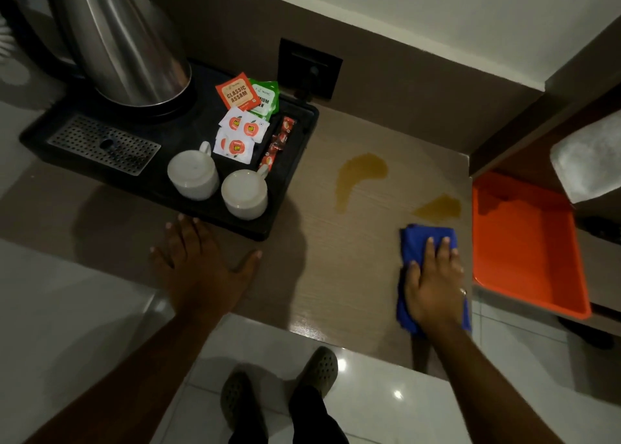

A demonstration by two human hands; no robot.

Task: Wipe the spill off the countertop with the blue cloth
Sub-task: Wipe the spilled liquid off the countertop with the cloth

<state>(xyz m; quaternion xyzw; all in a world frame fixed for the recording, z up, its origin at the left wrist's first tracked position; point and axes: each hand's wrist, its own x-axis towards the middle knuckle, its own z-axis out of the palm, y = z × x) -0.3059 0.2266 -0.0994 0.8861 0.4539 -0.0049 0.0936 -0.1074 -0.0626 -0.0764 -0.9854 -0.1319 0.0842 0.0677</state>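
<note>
A brownish-yellow spill lies on the wooden countertop (319, 269) in two patches: a curved one (359, 174) in the middle and a smaller one (438, 206) near the right edge. The folded blue cloth (416, 242) lies flat just in front of the smaller patch. My right hand (433, 285) presses down on the cloth with fingers spread. My left hand (198, 262) rests flat on the counter, fingers apart, holding nothing, just in front of the black tray.
A black tray (295, 161) at the left holds a steel kettle (117, 43), two upturned white cups (193, 173) and several tea and sugar sachets (242, 131). An orange tray (527, 242) sits beyond the counter's right edge. A wall socket (309, 67) is behind.
</note>
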